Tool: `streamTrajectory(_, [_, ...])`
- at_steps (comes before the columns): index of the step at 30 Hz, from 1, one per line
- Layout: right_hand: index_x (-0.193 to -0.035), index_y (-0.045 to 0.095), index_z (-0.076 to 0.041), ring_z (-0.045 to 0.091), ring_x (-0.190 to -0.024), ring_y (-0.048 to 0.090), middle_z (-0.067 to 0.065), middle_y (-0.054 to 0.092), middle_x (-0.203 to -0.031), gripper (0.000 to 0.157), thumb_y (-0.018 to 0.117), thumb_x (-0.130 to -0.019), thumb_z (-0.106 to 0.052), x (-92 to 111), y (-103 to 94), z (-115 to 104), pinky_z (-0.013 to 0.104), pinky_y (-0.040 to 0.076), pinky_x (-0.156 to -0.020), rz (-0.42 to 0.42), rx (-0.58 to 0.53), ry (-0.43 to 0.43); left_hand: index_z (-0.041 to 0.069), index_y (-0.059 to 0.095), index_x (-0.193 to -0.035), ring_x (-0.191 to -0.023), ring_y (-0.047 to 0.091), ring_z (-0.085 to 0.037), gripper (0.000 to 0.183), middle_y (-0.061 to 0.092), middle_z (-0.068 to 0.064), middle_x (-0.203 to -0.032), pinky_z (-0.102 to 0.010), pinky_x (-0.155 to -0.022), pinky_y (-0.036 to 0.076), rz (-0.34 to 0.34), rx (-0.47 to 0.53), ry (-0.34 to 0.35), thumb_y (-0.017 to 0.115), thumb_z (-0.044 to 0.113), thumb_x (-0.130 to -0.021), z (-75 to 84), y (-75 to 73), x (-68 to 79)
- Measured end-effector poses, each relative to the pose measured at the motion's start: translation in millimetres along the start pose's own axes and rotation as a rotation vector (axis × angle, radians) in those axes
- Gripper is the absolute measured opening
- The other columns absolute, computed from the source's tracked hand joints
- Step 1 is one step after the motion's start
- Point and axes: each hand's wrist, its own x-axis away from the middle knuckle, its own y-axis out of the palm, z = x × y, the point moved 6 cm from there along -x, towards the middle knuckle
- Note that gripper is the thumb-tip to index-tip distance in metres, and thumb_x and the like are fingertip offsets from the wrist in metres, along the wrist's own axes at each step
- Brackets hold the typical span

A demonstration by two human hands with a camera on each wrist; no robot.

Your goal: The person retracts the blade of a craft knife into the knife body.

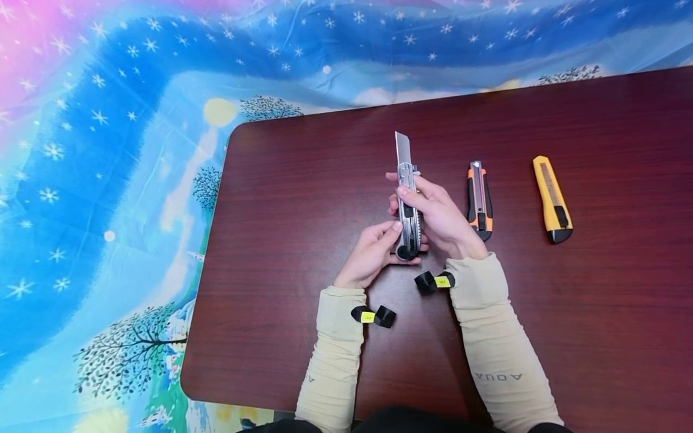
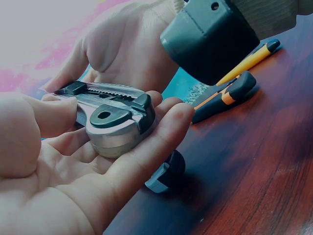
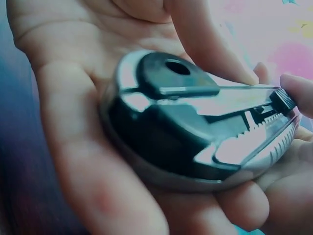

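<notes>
Both hands hold a silver snap-off utility knife above the table, its long blade extended and pointing away from the body. The left hand grips the rounded butt end, with its thumb along one side and fingers underneath. Farther up the handle, the right hand has its thumb on the front face and fingers behind. In the left wrist view, the black end cap and toothed slider track show. The right wrist view has the knife body close up, with a thumb near the black slider.
To the right on the dark red-brown table lie an orange-and-black utility knife and a yellow one. Each wrist carries a small black camera. A snowflake-printed cloth hangs beyond the left and far table edges.
</notes>
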Motion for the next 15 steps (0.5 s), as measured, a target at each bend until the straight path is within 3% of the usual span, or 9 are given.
streamTrajectory(7, [-0.144,0.04,-0.004,0.016,-0.084,0.061,0.003,0.061,-0.085,0.046,0.051,-0.1,-0.014,0.4,0.5,-0.4,0.024,0.052,-0.083,-0.027,-0.02,-0.015,-0.017,0.047,-0.13,-0.097,0.066,-0.033,0.043,0.05,-0.05,-0.116,-0.054,-0.087,0.056,0.008,0.005,0.009,0.033,0.017,-0.106,0.9,-0.8,0.1])
streamTrajectory(15, [-0.144,0.039,-0.002,0.016,-0.085,0.061,0.003,0.062,-0.085,0.049,0.053,-0.099,-0.011,0.2,0.5,-0.9,0.024,0.052,-0.084,-0.042,-0.033,-0.028,-0.016,0.046,-0.131,-0.095,0.068,-0.026,0.043,0.05,-0.049,-0.117,-0.052,-0.087,0.056,0.003,0.002,0.013,0.034,0.017,-0.106,1.0,-0.7,0.3])
